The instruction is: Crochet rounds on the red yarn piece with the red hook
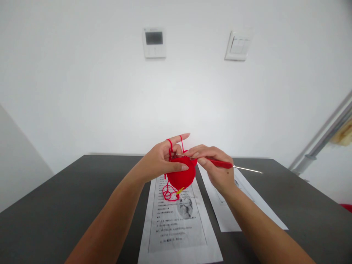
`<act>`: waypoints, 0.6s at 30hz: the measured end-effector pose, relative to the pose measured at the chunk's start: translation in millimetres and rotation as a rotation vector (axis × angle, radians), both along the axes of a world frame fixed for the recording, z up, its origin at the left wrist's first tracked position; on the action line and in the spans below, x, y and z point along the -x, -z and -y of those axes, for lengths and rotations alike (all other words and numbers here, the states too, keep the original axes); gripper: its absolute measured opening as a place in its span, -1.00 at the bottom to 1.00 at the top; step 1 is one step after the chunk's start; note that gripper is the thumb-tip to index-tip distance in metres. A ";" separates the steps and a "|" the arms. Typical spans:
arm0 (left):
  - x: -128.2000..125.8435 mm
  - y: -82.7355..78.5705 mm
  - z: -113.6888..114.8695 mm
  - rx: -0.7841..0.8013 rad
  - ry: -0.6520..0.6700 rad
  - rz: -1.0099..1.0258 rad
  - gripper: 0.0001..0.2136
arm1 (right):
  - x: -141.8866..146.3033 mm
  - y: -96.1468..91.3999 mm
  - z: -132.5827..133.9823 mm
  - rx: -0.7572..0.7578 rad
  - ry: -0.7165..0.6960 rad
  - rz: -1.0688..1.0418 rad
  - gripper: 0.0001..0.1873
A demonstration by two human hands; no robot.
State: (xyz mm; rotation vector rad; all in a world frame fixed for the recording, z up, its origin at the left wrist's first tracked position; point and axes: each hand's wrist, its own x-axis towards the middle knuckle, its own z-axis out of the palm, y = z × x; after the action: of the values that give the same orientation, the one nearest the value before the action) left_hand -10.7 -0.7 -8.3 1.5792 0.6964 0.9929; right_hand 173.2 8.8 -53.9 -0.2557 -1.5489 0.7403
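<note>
My left hand [165, 156] pinches a rounded red crochet piece [181, 178] between thumb and fingers, its index finger stretched out with red yarn [169, 143] looped over it. In my right hand [216, 165] is a crochet hook with a red handle [221, 164], gripped like a pen. The hook's thin metal tip lies at the top edge of the piece, close to my left fingers; whether it is inside a stitch I cannot tell. Below the piece hang a tangle of loose red yarn and a small yellow marker [180, 191].
Under my hands a printed sheet [176, 234] lies on the dark table [110, 176], with a second sheet [255, 209] to its right. On the white wall behind are a thermostat panel [154, 43] and a light switch [239, 46]. A grey metal pole [327, 135] slants at the right.
</note>
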 end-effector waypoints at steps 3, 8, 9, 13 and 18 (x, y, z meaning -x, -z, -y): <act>0.4 0.9 -0.2 -0.009 0.009 -0.002 -0.16 | -0.4 1.6 -2.2 0.035 -0.016 -0.033 -0.95; -0.6 3.2 -0.2 0.010 0.004 0.014 -0.16 | 0.9 2.2 -2.4 0.106 -0.044 -0.030 -0.95; -0.9 3.6 -0.5 0.016 0.001 0.006 -0.16 | 1.3 2.6 -2.7 0.131 -0.049 -0.023 -0.97; -0.9 8.0 -8.3 0.029 -0.017 -0.064 -0.27 | 2.6 7.2 -10.7 0.268 -0.065 -0.036 -0.92; -3.8 28.3 -35.6 0.067 -0.041 -0.100 -0.40 | 8.3 21.1 -34.3 0.532 -0.131 -0.143 -0.75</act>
State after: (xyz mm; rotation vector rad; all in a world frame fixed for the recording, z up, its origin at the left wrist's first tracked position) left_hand -6.9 34.9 -36.6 1.5689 0.8260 0.9161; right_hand 164.9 43.2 -74.9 -0.4845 -1.2196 1.2447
